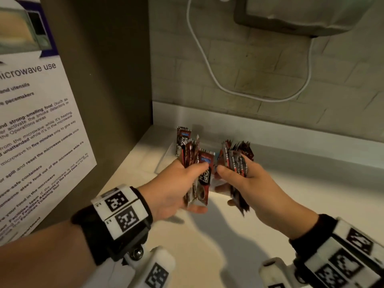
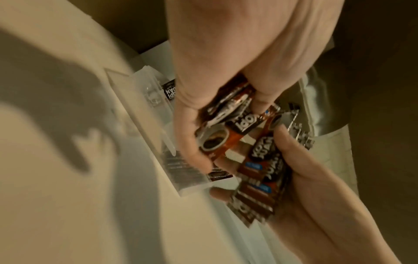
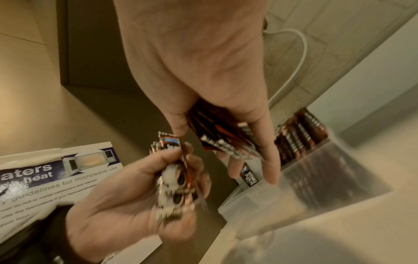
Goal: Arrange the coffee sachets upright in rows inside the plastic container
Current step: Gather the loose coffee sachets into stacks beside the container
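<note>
Some sachets (image 3: 300, 135) already stood upright in the container (image 3: 316, 180) on the bench (image 1: 228, 256). Each grip was closed on a bundle above it: the left hand (image 1: 172, 192) around one bunch (image 1: 199, 173), the right hand (image 1: 255, 183) around another (image 1: 236, 161). Both bundles still needed placing.

both forearms reach forward side by side, each wrist strapped with a black band carrying white blocks printed with black square markers. the left hand (image 1: 178, 186) stands thumb-up, its fingers curled round a bundle of dark red-brown foil coffee sachets (image 1: 199, 179), thumb pressed on the front one. the right hand (image 1: 255, 188) mirrors it just beside, fingers and thumb curled round a second bundle of the same sachets (image 1: 234, 161).
</note>
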The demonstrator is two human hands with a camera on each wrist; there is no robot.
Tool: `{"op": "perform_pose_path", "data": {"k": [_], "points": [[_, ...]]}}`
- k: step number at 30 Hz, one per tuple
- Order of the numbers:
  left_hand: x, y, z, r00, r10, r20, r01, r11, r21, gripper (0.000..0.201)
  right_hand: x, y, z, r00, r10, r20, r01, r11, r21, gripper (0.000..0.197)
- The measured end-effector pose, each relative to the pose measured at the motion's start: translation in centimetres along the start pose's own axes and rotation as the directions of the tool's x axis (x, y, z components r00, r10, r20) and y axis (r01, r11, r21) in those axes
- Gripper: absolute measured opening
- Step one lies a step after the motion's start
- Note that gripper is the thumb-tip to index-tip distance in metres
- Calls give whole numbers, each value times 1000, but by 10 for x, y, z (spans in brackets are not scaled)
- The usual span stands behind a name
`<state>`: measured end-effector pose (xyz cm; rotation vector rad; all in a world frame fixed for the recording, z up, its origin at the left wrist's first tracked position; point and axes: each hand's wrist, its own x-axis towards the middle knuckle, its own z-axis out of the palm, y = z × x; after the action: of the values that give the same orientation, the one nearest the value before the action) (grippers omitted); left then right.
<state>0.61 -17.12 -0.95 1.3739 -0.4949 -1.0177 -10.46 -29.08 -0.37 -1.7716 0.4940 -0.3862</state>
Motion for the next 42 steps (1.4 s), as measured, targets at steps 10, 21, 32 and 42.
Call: {"op": "perform_pose_path", "data": {"k": [10, 21, 32, 42], "points": [[8, -22, 1, 963, 77, 260, -35, 986, -161, 92, 13, 4, 39, 995, 56, 78, -75, 964, 257, 72], [24, -7, -6, 977, 208, 39, -207, 978, -32, 36, 19, -7, 26, 981, 43, 189, -121, 896, 427, 76], [146, 20, -26, 972, 204, -120, -135, 894, 427, 64, 54, -4, -54, 854, -57, -517, 203, 951, 231, 17], [181, -11, -19, 985, -46, 165, -108, 576, 810, 63, 71, 47, -69, 858, 128, -498, -56, 986, 156, 35]]}}
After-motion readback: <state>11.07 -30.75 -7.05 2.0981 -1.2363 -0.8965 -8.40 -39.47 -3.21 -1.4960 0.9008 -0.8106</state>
